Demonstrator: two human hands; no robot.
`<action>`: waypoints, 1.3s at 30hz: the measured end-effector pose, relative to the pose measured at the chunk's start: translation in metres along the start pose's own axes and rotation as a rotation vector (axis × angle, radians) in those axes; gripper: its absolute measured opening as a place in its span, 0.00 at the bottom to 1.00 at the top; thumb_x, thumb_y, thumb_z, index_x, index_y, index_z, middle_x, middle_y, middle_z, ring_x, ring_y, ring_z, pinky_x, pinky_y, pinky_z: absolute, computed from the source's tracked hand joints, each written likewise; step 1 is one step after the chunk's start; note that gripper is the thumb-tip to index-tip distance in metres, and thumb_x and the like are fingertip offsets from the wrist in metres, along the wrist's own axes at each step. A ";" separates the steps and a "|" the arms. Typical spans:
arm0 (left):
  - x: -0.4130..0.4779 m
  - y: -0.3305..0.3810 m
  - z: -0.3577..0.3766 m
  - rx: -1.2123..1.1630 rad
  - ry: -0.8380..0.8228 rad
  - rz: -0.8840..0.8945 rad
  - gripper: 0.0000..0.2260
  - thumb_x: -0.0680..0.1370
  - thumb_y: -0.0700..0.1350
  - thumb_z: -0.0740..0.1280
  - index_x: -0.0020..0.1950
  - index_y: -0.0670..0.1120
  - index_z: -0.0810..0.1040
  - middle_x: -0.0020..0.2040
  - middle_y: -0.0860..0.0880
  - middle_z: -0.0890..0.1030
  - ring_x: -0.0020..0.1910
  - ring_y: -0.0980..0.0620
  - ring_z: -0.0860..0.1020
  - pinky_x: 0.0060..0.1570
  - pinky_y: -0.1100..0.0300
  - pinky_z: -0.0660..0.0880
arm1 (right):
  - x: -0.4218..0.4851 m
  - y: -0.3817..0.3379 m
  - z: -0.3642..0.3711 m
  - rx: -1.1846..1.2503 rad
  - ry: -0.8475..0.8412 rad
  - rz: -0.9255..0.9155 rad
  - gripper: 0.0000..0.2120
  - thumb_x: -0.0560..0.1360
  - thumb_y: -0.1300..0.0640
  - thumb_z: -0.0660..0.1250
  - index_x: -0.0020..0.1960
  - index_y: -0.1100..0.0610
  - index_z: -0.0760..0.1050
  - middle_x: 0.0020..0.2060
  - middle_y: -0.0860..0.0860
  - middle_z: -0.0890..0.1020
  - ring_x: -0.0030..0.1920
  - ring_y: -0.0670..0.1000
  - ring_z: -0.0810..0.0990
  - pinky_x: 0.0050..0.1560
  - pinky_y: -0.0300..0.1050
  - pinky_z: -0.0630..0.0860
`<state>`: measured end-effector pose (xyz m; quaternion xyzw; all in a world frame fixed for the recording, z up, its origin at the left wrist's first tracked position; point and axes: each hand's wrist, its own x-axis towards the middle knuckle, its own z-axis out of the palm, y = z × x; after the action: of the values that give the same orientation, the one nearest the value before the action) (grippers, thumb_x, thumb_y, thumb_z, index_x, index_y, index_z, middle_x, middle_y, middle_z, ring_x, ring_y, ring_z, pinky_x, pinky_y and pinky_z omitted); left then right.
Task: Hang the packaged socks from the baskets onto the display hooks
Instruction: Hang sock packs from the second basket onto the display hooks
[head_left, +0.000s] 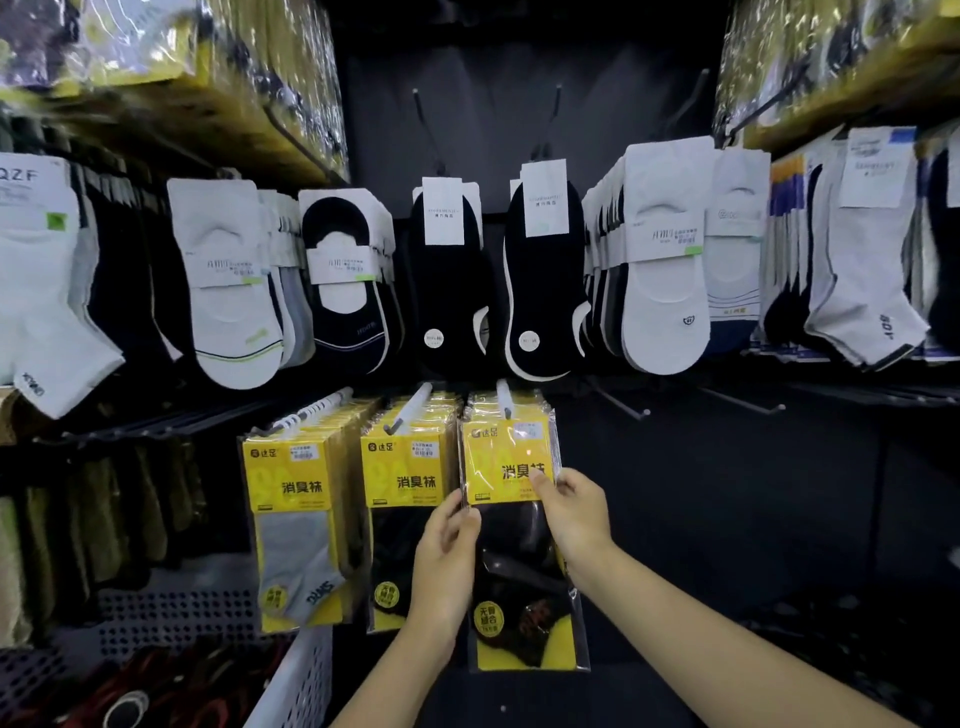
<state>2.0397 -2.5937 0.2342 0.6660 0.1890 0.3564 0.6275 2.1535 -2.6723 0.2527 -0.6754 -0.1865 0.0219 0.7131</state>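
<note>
Two hands in shot, the left hand (447, 545) and the right hand (574, 512), both bare. The left forearm (395, 670) and right forearm (727, 639) are bare too, right down to the bottom edge. Fingers (545, 486) look slim. The wide lens makes the right forearm look long and thick near the corner.

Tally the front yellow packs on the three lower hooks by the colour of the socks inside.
Grey socks: 1, the left pack
Black socks: 2, the middle pack and the right pack, which the left hand and right hand hold
Total: 3
</note>
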 end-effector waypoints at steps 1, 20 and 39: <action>0.004 -0.002 0.002 0.010 -0.003 0.007 0.19 0.80 0.48 0.62 0.71 0.54 0.67 0.62 0.55 0.76 0.58 0.59 0.71 0.62 0.61 0.67 | 0.005 0.003 0.003 -0.001 0.007 0.022 0.17 0.77 0.54 0.67 0.31 0.55 0.66 0.24 0.44 0.68 0.24 0.41 0.65 0.25 0.32 0.63; -0.090 -0.116 -0.013 0.323 -0.210 -0.169 0.21 0.80 0.53 0.61 0.72 0.52 0.66 0.70 0.56 0.68 0.69 0.56 0.67 0.59 0.64 0.65 | -0.101 0.122 -0.087 -0.090 -0.100 0.402 0.03 0.76 0.57 0.68 0.49 0.56 0.77 0.43 0.51 0.80 0.45 0.49 0.80 0.44 0.41 0.78; -0.271 -0.224 -0.124 0.514 -0.048 -0.716 0.17 0.83 0.49 0.53 0.69 0.44 0.71 0.66 0.44 0.75 0.66 0.46 0.71 0.60 0.62 0.63 | -0.309 0.246 -0.054 -0.119 -0.767 0.939 0.18 0.75 0.44 0.66 0.60 0.51 0.74 0.59 0.49 0.78 0.57 0.49 0.79 0.54 0.44 0.78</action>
<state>1.8120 -2.6643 -0.0523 0.7012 0.4755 0.0424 0.5296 1.9363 -2.7899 -0.0606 -0.6682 -0.1132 0.5652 0.4702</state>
